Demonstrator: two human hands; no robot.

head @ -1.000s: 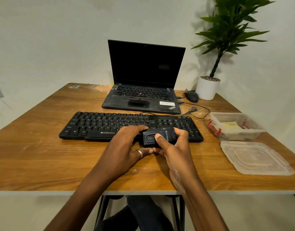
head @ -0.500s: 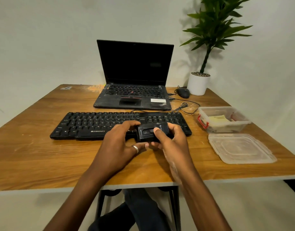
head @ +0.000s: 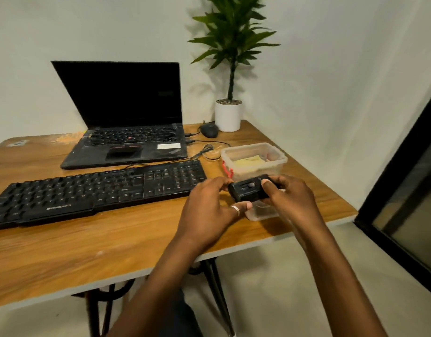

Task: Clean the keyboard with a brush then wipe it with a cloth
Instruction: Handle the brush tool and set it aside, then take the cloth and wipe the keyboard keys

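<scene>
Wooden table (head: 112,239): keyboard (head: 92,193) near left, laptop (head: 129,149) behind it, mouse (head: 209,130) and potted plant (head: 228,116) far right, tub (head: 254,159) right, lid (head: 260,212) nearer.

Smooth, slight sheen: brown wood-grain table (head: 63,239). Matt: long black plastic keyboard (head: 95,190), left; small black plastic block (head: 248,190), centre right. Translucent, glossy: clear plastic box (head: 253,145).

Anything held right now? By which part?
Yes, a black boxy tool, likely the brush, held in both hands. The left hand pinches its left end. The right hand grips its right end, thumb on top.
</scene>
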